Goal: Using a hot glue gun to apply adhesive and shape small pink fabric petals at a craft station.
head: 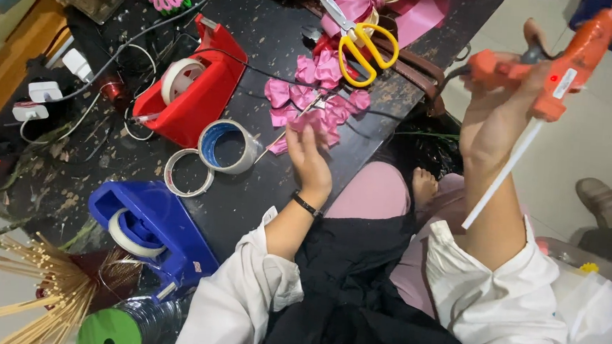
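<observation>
My left hand (309,158) rests on the dark table, fingers touching a pink ribbon flower piece (316,119) on a thin stick. More pink petals (311,72) lie just beyond it. My right hand (497,116) is raised off the table's edge, gripping an orange hot glue gun (560,60) with a white glue stick (505,173) sticking out of its back. Yellow-handled scissors (360,37) lie further up on pink ribbon.
A red tape dispenser (198,87), a blue tape dispenser (150,230), two tape rolls (228,146), wooden skewers (37,290), a green-capped bottle (108,333), power plugs and cables (49,92) crowd the dark table (262,190). Someone's foot (424,186) and a shoe (605,197) are on the floor.
</observation>
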